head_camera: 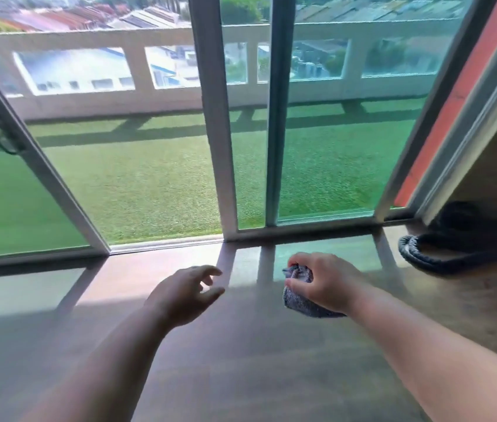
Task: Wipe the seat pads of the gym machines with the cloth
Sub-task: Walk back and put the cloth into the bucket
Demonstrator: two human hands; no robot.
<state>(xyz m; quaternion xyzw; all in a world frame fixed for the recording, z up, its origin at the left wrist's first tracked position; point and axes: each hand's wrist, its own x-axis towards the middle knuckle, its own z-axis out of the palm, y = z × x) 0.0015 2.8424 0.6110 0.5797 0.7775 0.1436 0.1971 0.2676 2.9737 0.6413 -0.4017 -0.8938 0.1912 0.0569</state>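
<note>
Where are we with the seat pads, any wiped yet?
Nothing shows as done: no gym machine or seat pad is in view, only the floor and glass doors. In hand: the right hand holds the bunched cloth; the left hand is open, empty. Wiping remains.

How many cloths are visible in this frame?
1. The grey cloth is bunched in the right hand, above the floor near the glass doors. The left hand is empty. No seat pads in view.

Two forearms in view, both bare to the frame edge; no sleeves visible. Left hand (184, 295) and right hand (326, 281) bare: no gloves, rings, watch or wristband seen. Edges slightly motion-blurred.
</note>
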